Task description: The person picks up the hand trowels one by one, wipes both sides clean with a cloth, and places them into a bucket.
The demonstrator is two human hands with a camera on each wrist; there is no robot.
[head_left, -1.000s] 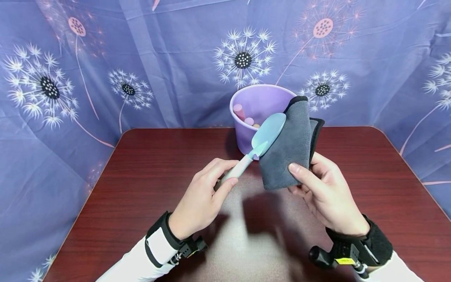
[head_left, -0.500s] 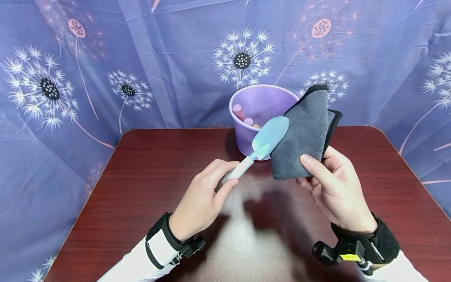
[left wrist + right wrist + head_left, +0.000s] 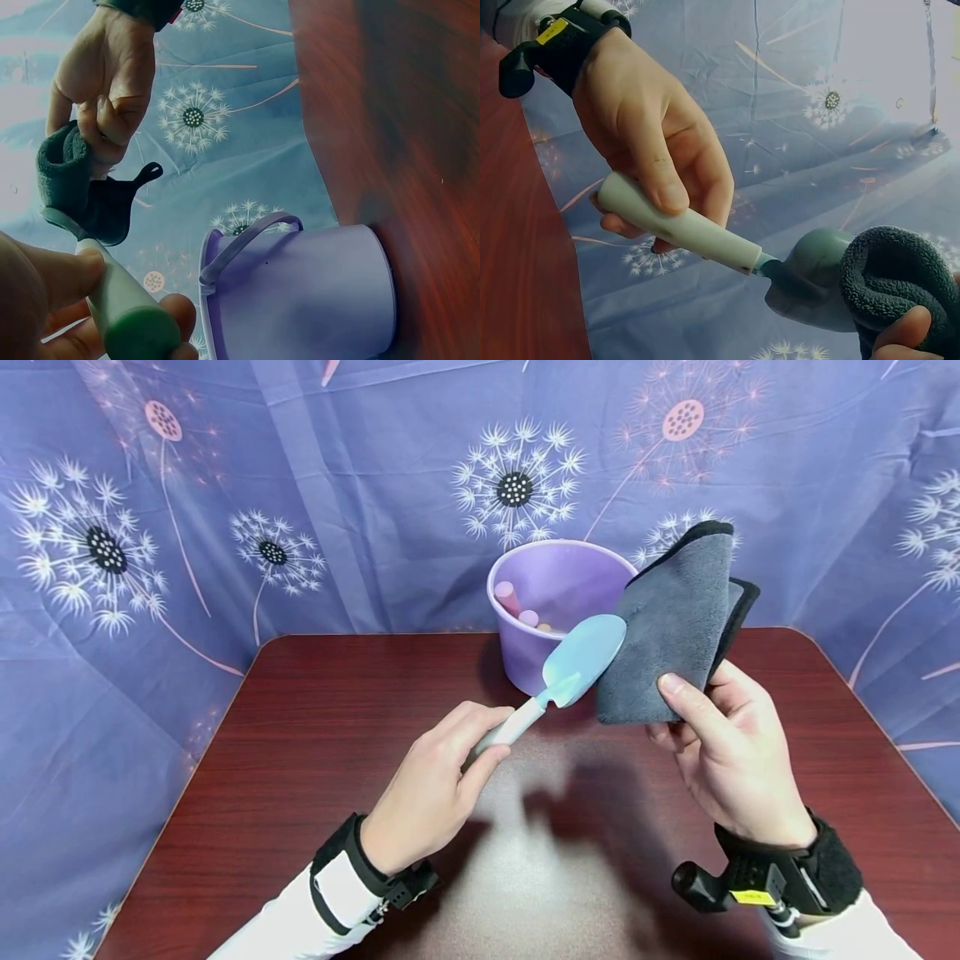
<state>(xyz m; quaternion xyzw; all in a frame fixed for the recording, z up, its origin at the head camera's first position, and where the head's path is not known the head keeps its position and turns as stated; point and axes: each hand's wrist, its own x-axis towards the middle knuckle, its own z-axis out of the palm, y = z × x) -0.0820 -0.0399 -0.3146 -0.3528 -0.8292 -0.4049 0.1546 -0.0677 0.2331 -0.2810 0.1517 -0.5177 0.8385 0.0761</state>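
My left hand grips the pale handle of a light blue garden trowel, its blade pointing up and to the right. A folded grey cloth with black edging is pinched between the thumb and fingers of my right hand. The cloth's left edge lies right at the trowel's blade tip. In the right wrist view the folded cloth overlaps the end of the blade. The left wrist view shows the green butt of the handle and a small loop on the cloth.
Behind the trowel, a purple bucket stands at the table's back edge, with several rounded pink and tan pieces inside. The dark red wooden table meets a blue curtain printed with dandelions.
My right hand has moved up and to the right with the cloth, which now covers less of the blade and bucket. The trowel has shifted slightly right; my left hand has barely moved.
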